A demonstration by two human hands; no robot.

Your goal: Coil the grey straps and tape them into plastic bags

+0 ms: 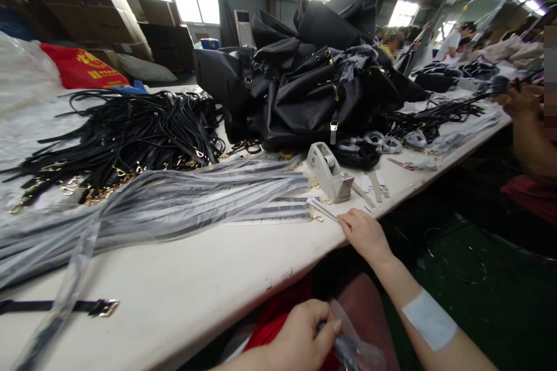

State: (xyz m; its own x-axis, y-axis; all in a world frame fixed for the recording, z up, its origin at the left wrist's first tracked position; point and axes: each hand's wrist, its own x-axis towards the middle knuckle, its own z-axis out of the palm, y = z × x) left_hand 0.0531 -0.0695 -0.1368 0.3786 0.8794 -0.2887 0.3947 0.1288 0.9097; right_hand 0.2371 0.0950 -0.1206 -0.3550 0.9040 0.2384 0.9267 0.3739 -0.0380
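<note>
My left hand (304, 330) is low at the table's front edge, above my lap, its fingers closed round a dark strap in clear plastic (348, 352). Its lower part runs out of view. My right hand (364, 235) reaches to the table edge, fingertips pinched on the near end of a thin white strip (322, 207). Just beyond that hand stands a grey tape dispenser (329, 173). To its left lie plastic-wrapped straps (195, 200) with gold clasps, one clasp (317, 218) near the white strip.
Black bags (304, 93) are heaped behind the dispenser. Loose black straps (143, 133) with gold hooks pile up at left. A buckled strap (98, 307) lies at the front left of the white table (209, 290). Red-handled scissors (402, 163) lie farther right. Another person's hand (522, 101) shows at right.
</note>
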